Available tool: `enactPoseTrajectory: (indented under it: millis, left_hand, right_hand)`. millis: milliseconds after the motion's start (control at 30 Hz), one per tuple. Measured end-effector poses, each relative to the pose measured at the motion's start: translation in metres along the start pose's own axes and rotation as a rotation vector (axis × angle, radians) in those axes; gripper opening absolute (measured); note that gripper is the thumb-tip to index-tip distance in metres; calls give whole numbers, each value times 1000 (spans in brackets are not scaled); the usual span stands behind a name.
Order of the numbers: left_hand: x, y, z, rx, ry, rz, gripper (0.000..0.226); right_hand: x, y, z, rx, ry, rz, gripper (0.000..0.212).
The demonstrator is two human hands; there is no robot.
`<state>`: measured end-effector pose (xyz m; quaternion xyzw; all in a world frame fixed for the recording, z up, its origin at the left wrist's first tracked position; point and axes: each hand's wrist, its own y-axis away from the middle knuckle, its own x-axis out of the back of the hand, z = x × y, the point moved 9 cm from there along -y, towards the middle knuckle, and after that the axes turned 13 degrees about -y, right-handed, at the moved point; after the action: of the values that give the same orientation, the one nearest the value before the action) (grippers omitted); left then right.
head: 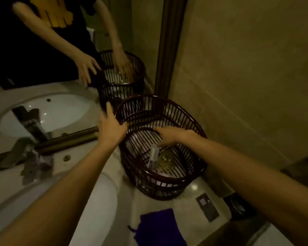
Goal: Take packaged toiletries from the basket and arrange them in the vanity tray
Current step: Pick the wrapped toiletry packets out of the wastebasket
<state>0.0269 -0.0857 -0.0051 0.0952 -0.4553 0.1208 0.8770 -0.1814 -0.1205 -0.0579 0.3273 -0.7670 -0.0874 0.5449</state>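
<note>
Fingers (157, 129) of the right hand (169, 137) reached spread into the basket (194, 174), holding nothing; the left hand (110, 127) lay open, steadying the rim. Packets (164, 161) remained inside, none yet moved.

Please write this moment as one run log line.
left hand: steadies basket rim | right hand: inside basket, above packaged toiletries | grasp: unclear

Dark slatted oval basket (160, 148) sits upright mid-frame on the tabletop by the mirror. Inside, low down: a slim clear-wrapped white packet (153, 157) beside a crinkly gold-ish packet (165, 161).
</note>
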Motion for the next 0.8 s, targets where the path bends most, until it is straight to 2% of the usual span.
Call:
enactPoseTrajectory:
  millis: [133,200,400,600,800]
  left_hand:
    - [-24,3,-6,113,292,-9,64]
    - [-26,5,-9,139,296,31,57]
    - [-25,3,-9,135,201,102,54]
    - [-21,2,-9,138,180,122,63]
    - [-23,3,-11,153,167,105,69]
  right_hand:
    - [-18,-42,12,-53,93,-145,61]
    - [-29,-63,16,-97,116,-197,56]
    - [-60,-105,34,-220,132,-207,61]
    - [-75,-119,48,-245,83,-105,62]
    - [-63,-125,55,-219,20,-78,47]
